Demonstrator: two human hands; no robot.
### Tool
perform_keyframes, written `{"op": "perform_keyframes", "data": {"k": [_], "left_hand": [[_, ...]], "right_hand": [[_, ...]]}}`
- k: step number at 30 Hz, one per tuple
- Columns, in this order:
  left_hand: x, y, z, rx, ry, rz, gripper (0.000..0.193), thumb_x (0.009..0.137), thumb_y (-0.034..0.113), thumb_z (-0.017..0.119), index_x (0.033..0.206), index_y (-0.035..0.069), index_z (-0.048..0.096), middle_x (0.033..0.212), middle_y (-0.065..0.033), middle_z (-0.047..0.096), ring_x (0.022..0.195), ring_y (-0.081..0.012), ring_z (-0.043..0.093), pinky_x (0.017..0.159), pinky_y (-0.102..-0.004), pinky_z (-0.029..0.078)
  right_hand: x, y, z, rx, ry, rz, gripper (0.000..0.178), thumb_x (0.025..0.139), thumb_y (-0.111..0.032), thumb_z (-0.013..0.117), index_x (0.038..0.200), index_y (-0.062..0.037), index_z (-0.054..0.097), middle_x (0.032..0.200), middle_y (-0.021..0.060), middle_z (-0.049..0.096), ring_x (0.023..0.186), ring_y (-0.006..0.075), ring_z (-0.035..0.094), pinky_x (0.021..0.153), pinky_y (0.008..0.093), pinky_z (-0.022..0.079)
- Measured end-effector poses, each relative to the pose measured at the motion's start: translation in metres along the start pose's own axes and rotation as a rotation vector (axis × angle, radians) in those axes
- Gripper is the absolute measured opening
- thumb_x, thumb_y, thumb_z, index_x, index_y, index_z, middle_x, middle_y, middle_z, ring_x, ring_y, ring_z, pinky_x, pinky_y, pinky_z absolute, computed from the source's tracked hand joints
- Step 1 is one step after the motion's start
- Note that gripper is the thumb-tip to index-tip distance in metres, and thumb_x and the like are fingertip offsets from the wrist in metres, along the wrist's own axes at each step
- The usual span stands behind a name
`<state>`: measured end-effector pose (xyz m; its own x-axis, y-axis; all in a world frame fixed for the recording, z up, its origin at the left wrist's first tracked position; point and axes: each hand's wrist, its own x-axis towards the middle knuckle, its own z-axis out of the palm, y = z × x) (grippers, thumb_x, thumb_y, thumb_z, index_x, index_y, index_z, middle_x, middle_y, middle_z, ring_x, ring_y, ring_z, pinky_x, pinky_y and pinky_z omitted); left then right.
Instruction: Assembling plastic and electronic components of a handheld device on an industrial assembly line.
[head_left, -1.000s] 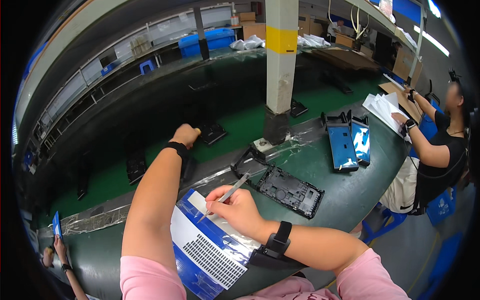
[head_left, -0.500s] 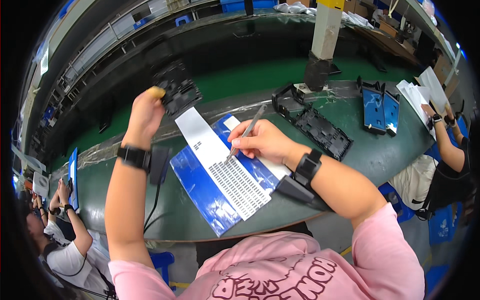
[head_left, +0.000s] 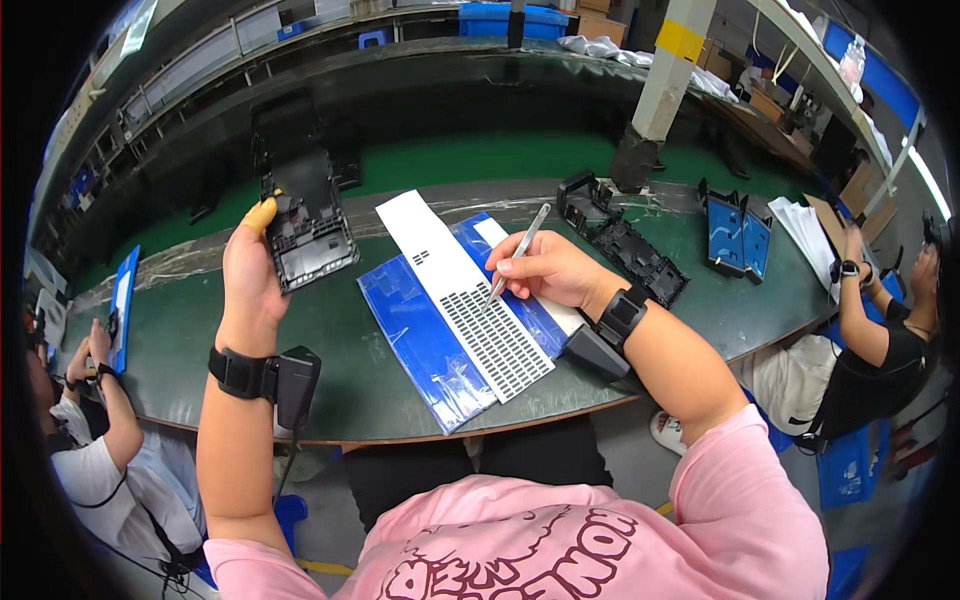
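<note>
In my left hand (head_left: 250,262) is a black plastic housing (head_left: 312,235), gripped by its near left edge and held up over the bench's left side. A yellow cover sits on one of that hand's fingertips. My right hand (head_left: 545,268) pinches metal tweezers (head_left: 522,250), their tips pointing down at a white sheet (head_left: 407,222) with rows of small dark stickers. Whether the tips touch a sticker is too small to tell. Beneath the sheet lies a blue plastic-wrapped board (head_left: 405,335). A second black housing (head_left: 640,258) rests just beyond my right hand.
Two blue-faced black parts (head_left: 738,238) stand farther right on the green bench (head_left: 190,375). A post (head_left: 668,90) rises behind the bench. Co-workers sit at both sides; white sheets (head_left: 805,235) lie near the right one.
My left hand has brought the black housing left and nearer, away from the top of the white sheet. The tweezers stay over the stickers. The whole view has shifted a little.
</note>
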<state>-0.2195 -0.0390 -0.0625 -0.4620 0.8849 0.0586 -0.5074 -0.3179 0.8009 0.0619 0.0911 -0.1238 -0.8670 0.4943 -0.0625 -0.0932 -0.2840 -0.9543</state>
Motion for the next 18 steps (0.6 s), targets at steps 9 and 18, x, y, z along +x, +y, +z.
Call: {"op": "perform_keyframes", "data": {"k": [9,18], "left_hand": [[0.020,-0.037,0.020,-0.022,-0.074,-0.026,0.024,0.087,0.022,0.043,0.101,0.003,0.050,0.089,-0.0072,0.058,0.077,-0.0161,0.058,0.068,-0.0289,0.049],[-0.009,-0.050,0.018,-0.151,0.016,-0.137,0.033,0.090,0.020,0.036,0.120,0.007,0.035,0.113,-0.0060,0.046,0.101,-0.0174,0.047,0.087,-0.0332,0.039]], "right_hand": [[0.011,-0.003,0.000,0.181,0.165,0.003,0.011,0.079,-0.007,0.055,0.084,0.0020,0.056,0.077,0.0110,0.059,0.056,0.0093,0.051,0.049,0.0198,0.041],[0.028,-0.019,0.031,-0.102,0.370,-0.005,0.011,0.073,-0.004,0.060,0.083,0.0006,0.056,0.067,0.0041,0.058,0.052,0.0036,0.049,0.045,0.0142,0.036]]}}
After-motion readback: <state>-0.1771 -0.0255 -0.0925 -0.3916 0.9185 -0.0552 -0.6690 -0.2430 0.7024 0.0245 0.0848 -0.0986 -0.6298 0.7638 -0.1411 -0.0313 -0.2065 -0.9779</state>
